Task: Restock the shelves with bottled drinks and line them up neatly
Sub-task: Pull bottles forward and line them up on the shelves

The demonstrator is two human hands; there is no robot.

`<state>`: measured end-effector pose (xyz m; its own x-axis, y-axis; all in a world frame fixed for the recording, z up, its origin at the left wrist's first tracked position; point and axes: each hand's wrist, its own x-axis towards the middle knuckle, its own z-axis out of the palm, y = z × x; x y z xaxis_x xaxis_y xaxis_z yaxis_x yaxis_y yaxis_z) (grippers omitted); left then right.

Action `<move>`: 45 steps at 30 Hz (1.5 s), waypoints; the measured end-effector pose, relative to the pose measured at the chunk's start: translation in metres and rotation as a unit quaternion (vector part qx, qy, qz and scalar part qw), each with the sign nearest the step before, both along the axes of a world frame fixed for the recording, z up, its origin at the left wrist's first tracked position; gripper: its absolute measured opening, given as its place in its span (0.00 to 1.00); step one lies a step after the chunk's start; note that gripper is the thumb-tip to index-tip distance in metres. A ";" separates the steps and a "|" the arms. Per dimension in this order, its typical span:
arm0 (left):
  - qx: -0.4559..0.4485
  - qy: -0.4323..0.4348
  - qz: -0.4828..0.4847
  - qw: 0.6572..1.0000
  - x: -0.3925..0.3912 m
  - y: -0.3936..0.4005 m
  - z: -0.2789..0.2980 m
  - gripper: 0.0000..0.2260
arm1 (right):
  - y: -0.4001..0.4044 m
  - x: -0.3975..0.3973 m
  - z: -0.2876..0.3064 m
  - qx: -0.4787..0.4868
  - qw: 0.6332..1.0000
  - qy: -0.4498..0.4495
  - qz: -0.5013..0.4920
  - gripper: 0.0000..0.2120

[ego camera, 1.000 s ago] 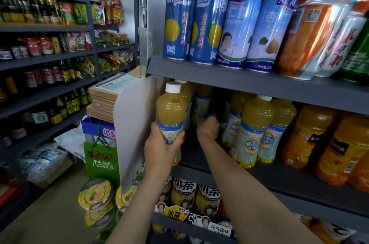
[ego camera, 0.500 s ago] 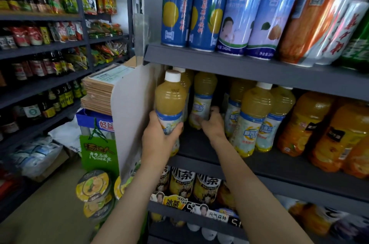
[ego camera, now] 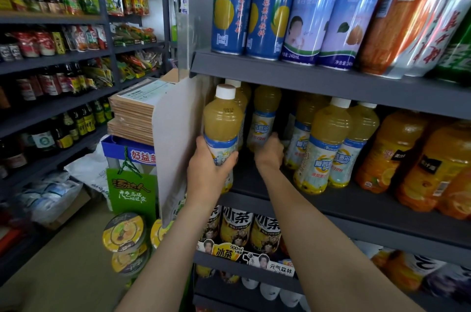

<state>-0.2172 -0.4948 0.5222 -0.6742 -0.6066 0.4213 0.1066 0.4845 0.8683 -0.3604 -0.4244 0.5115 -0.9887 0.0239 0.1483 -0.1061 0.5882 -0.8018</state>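
Observation:
A yellow juice bottle (ego camera: 222,117) with a white cap stands upright at the left end of the dark middle shelf (ego camera: 356,211). My left hand (ego camera: 210,176) grips it round the label. More bottles of the same kind stand behind it. My right hand (ego camera: 270,154) reaches deeper into the shelf and holds the lower part of a second juice bottle (ego camera: 264,117); its fingers are hidden behind that bottle. To the right stands a row of two like bottles (ego camera: 325,148).
Orange drink bottles (ego camera: 390,151) fill the shelf's right part. Tall cans (ego camera: 234,5) stand on the shelf above, iced tea bottles (ego camera: 237,227) below. A white side panel (ego camera: 175,138) closes the shelf's left end. Beyond it are stacked cardboard (ego camera: 135,112) and noodle bowls (ego camera: 125,232).
My right hand has drawn a little toward the shelf front, and the second bottle shows more fully. My left hand keeps its bottle at the left end.

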 end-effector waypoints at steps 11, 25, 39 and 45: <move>-0.013 0.005 -0.003 1.000 -0.009 0.015 0.003 0.22 | 0.032 0.048 -0.011 -0.035 0.985 0.106 0.133 0.19; -0.042 0.047 -0.012 0.998 -0.033 0.032 -0.010 0.23 | 0.045 0.060 -0.011 -0.080 0.986 0.052 0.137 0.22; -0.053 -0.145 0.110 0.982 -0.043 0.012 -0.020 0.31 | 0.021 0.017 -0.004 -0.001 0.996 0.057 0.067 0.24; -0.087 -0.171 0.116 0.974 -0.044 0.009 -0.021 0.26 | 0.017 0.017 -0.004 -0.016 0.997 0.034 0.070 0.26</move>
